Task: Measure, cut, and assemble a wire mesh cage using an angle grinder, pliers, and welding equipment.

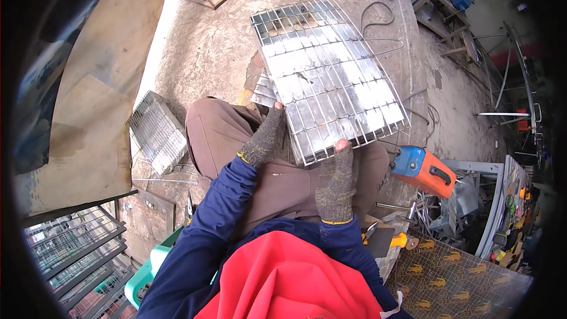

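A shiny sheet-metal box with a wire grid point(331, 77) over its upper face is tilted above my lap. My left hand point(266, 134), in a dark fingerless knit glove, grips its left side near the close corner, thumb tip bare. My right hand point(338, 183), gloved the same way, holds the near edge with its thumb on top. The fingers under the box are hidden. Beneath its left side, stacked metal pieces point(264, 93) partly show. A similar wire-grid box point(156, 133) rests on the floor to the left of my knee.
An orange and blue machine with a black handle point(424, 171) stands right of my knee. Cables point(434, 118) trail nearby. A yellow power tool point(403, 241) lies beside a patterned board point(455, 277). Left are a green stool point(155, 263), wire racks point(77, 254) and a large brown sheet point(94, 106).
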Action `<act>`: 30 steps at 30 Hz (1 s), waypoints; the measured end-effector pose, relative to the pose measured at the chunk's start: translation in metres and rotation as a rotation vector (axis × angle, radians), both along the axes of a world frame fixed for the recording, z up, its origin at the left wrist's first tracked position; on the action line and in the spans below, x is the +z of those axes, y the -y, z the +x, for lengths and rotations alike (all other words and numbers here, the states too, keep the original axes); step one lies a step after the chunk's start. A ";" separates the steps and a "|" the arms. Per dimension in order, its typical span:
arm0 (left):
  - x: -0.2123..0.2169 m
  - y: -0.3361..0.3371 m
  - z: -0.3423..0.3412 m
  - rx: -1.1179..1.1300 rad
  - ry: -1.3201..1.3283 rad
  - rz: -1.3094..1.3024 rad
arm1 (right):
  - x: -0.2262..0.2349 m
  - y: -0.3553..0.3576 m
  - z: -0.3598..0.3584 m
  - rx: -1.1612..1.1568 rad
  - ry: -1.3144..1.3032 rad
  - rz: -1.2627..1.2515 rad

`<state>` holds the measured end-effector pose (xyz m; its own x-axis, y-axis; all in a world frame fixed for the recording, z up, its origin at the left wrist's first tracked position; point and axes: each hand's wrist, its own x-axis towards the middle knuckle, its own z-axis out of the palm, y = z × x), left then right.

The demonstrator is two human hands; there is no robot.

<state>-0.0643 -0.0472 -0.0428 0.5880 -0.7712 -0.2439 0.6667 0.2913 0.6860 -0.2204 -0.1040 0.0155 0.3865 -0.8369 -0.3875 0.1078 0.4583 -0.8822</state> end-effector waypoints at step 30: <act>-0.127 -0.034 0.045 0.170 0.295 0.080 | 0.036 0.184 0.062 0.704 -0.210 -0.174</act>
<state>-0.0197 -0.0137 -0.1696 0.7604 -0.6417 -0.1001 0.3831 0.3187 0.8670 -0.1580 -0.2877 0.0519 0.7851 -0.4755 -0.3969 -0.3373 0.2093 -0.9178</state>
